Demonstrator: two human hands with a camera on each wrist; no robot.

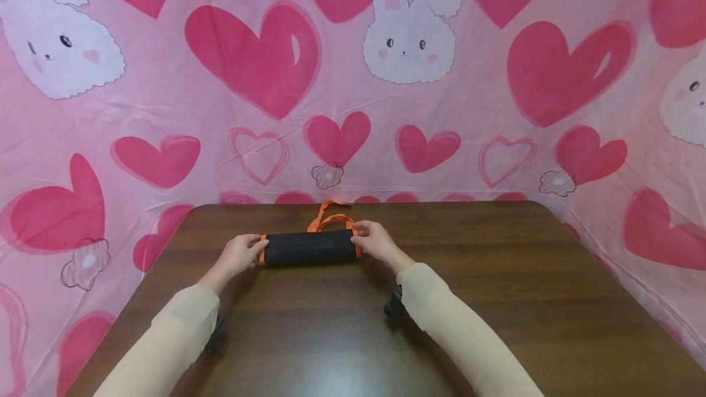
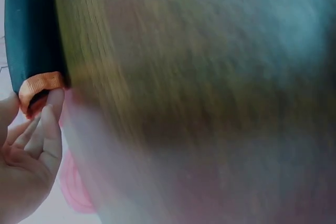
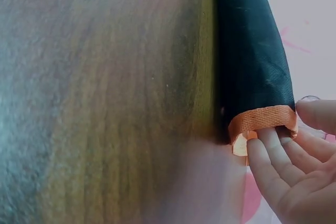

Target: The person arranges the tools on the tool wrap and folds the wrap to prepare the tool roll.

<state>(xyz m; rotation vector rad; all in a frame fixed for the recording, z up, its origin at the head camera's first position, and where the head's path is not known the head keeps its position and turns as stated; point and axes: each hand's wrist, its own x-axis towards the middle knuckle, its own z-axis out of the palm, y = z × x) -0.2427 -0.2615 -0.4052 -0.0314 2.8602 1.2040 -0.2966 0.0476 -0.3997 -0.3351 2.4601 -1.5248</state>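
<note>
A black rolled-up fabric bundle [image 1: 311, 247] with orange edging lies lengthwise across the far half of the table. Orange straps [image 1: 331, 220] loop out behind it. My left hand [image 1: 245, 252] holds its left end; in the left wrist view the thumb is on the outside and fingertips reach the orange-edged opening [image 2: 42, 83]. At the other end my right hand [image 1: 376, 240] grips in the same way. The right wrist view shows fingers tucked into the orange-rimmed end [image 3: 262, 116], with the thumb on the outer side. What is inside the roll is hidden.
The brown wooden table [image 1: 331, 323] ends just behind the straps. A pink cloth [image 1: 342, 90] with hearts and rabbits hangs at the back and both sides. Dark devices [image 1: 394, 304] sit under both wrists, near the beige sleeves [image 1: 430, 293].
</note>
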